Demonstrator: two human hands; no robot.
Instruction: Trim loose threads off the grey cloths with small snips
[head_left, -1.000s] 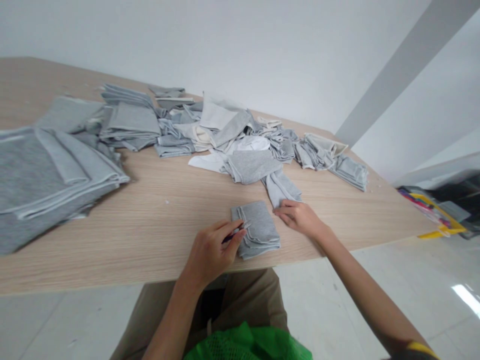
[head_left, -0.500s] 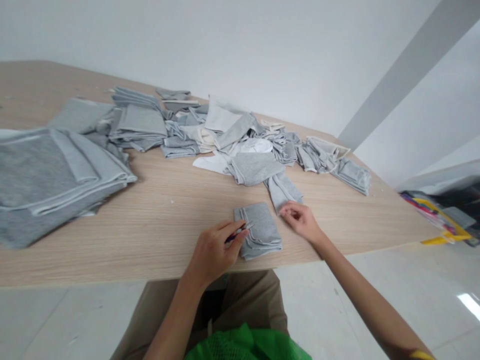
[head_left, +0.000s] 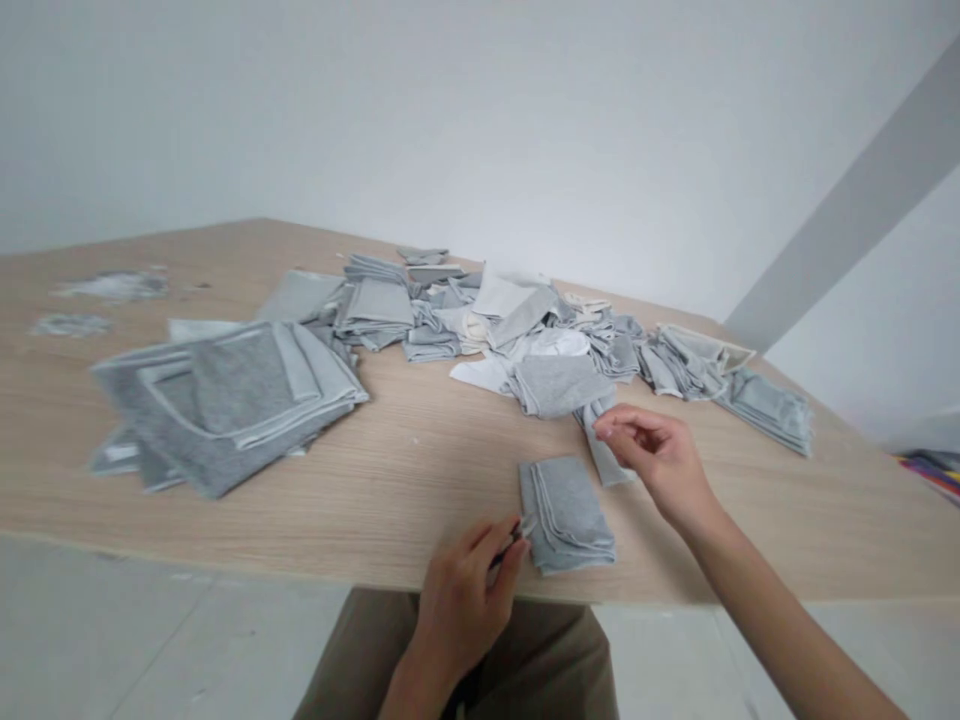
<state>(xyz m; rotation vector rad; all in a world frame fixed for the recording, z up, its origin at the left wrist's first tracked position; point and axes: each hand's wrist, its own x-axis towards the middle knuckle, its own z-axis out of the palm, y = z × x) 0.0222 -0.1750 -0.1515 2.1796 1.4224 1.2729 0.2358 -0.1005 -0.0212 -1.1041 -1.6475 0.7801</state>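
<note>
A small folded stack of grey cloth pieces (head_left: 566, 512) lies near the front edge of the wooden table (head_left: 390, 480). My left hand (head_left: 465, 595) rests at the stack's left side, fingers closed around a thin metal tool whose tip shows by the cloth. My right hand (head_left: 660, 458) hovers just right of and above the stack, thumb and fingers pinched together; what they hold is too small to make out. A loose grey piece (head_left: 604, 455) lies just behind the stack, by my right hand.
A jumbled heap of grey and white cloth pieces (head_left: 525, 340) spans the middle back of the table. A large stack of grey cloth (head_left: 232, 395) sits at the left. More folded pieces (head_left: 772, 405) lie far right. Small scraps (head_left: 112, 287) lie far left.
The view has tilted up and swung left. My right hand has lifted off the table and pinched its fingers. My left hand stays by the stack with the tool.
</note>
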